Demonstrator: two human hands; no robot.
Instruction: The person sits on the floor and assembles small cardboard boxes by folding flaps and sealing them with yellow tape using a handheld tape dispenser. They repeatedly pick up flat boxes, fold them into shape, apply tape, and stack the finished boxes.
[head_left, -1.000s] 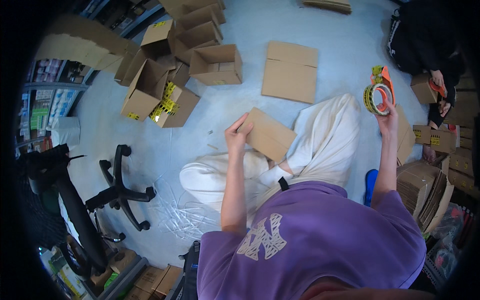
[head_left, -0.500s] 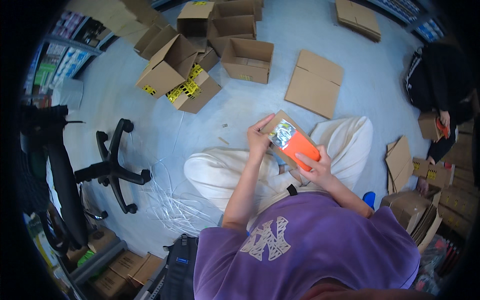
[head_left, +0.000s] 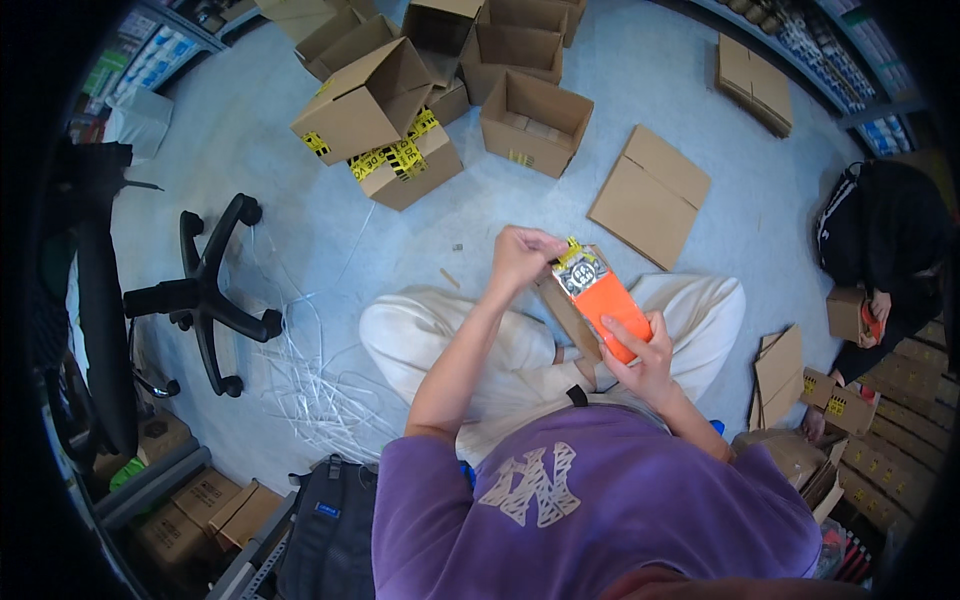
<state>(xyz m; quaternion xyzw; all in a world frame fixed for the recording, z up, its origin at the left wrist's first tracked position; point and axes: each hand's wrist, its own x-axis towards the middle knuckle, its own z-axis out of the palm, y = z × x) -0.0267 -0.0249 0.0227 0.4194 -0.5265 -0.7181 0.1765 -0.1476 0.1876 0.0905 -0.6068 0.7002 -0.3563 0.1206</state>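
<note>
While the right hand (head_left: 645, 364) clamps the orange tape dispenser (head_left: 608, 308), the left hand (head_left: 524, 260) sits at its ten o'clock beside the yellow tape (head_left: 572, 247), pinch impossible to tell. Taping the cardboard (head_left: 567, 317) at eight o'clock seems underway; the next move likely calls for steady alignment.

Black lettering marks yellow tape (head_left: 397, 159) on a carton (head_left: 420, 181) left of and beyond the orange tape dispenser (head_left: 604, 308), itself bearing a round print (head_left: 584, 273). Below the dispenser, a purple shirt (head_left: 640, 480) carries a pale letter emblem (head_left: 547, 491).
</note>
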